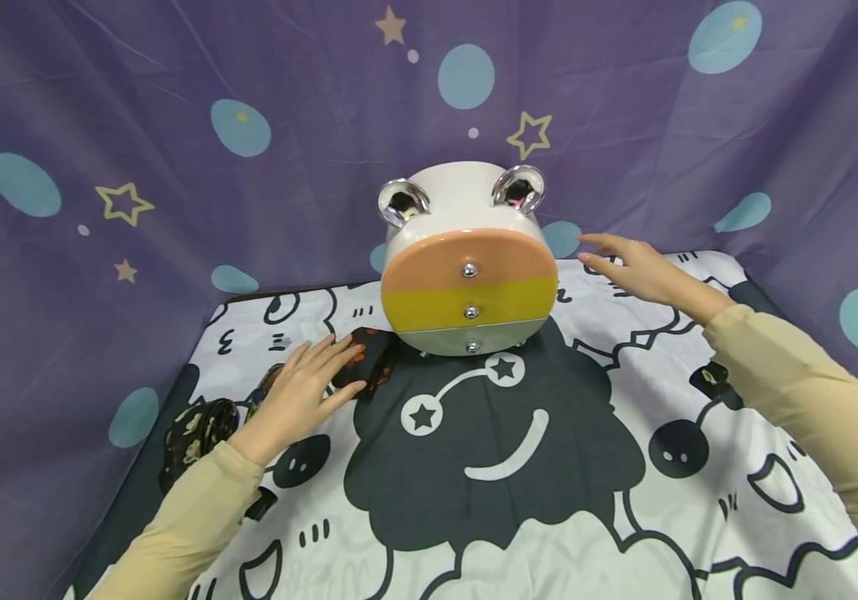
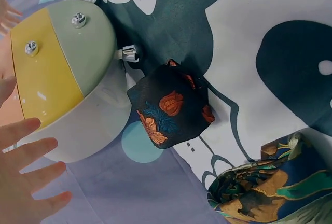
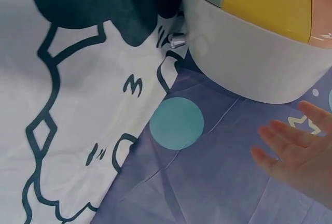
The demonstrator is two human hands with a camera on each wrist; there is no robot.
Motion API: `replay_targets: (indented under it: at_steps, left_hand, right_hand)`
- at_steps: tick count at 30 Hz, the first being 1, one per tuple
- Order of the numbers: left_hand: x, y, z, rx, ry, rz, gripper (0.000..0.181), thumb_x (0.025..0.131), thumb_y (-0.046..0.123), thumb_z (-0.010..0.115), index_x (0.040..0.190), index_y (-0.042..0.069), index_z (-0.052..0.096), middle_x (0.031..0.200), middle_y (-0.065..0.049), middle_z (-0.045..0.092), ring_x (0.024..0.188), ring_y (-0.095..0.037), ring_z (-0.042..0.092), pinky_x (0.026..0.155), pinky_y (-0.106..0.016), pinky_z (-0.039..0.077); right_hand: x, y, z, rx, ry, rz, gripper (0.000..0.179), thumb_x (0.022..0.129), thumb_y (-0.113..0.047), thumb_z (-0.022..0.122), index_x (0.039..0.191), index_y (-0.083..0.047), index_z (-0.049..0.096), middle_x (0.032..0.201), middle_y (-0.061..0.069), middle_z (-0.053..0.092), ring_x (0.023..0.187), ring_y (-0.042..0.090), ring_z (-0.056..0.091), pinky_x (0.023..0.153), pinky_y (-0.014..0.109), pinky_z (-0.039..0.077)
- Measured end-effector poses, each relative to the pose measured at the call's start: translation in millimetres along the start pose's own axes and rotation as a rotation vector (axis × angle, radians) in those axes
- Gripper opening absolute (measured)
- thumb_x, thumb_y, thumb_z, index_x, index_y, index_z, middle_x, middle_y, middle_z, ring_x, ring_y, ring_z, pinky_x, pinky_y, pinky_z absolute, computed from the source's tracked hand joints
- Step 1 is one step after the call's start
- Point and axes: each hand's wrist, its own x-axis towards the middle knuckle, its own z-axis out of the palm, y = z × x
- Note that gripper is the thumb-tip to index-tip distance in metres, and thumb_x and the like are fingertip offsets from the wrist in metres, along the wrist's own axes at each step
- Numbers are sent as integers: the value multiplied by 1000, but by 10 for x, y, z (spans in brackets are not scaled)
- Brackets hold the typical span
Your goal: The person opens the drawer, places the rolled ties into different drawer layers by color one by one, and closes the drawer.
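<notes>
A small white drawer cabinet (image 1: 466,196) with shiny round eyes on top stands at the back. Its rounded front has an orange drawer (image 1: 429,262), a yellow drawer (image 1: 429,307) and a pale green drawer (image 1: 429,337), each with a silver knob. My left hand (image 1: 297,400), fingers spread, is over the table to the left of the cabinet. Near its fingertips lies a dark folded cloth (image 2: 174,107) with orange flowers; in the left wrist view the hand is apart from it. To the cabinet's right, my right hand (image 1: 634,268) reaches forward, fingers extended and holding nothing.
A colourful patterned cloth bundle (image 2: 275,187) lies left of the dark cloth. Further left sits a dark bundle with pale figures (image 1: 196,433). A black-and-white cartoon cloth (image 1: 504,517) covers the table. Behind hangs a purple curtain (image 1: 323,192) with stars.
</notes>
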Motion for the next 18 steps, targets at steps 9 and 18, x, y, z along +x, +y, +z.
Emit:
replay_targets:
  at_steps: [9, 18]
  left_hand:
    - [21, 5, -24, -29, 100, 92, 43, 87, 35, 54, 119, 7, 56, 124, -10, 52, 118, -30, 42, 103, -43, 23]
    - [60, 33, -48, -111, 150, 120, 32, 86, 27, 57, 110, 7, 62, 116, -8, 58, 109, -26, 50, 99, -40, 30]
  right_hand:
    - [147, -87, -57, 160, 24, 11, 55, 91, -42, 42, 132, -6, 40, 133, 19, 40, 118, 37, 39, 94, 52, 31]
    - [246, -170, -51, 334, 53, 50, 56, 89, -44, 45, 133, -10, 40, 136, 14, 38, 119, 33, 40, 94, 49, 33]
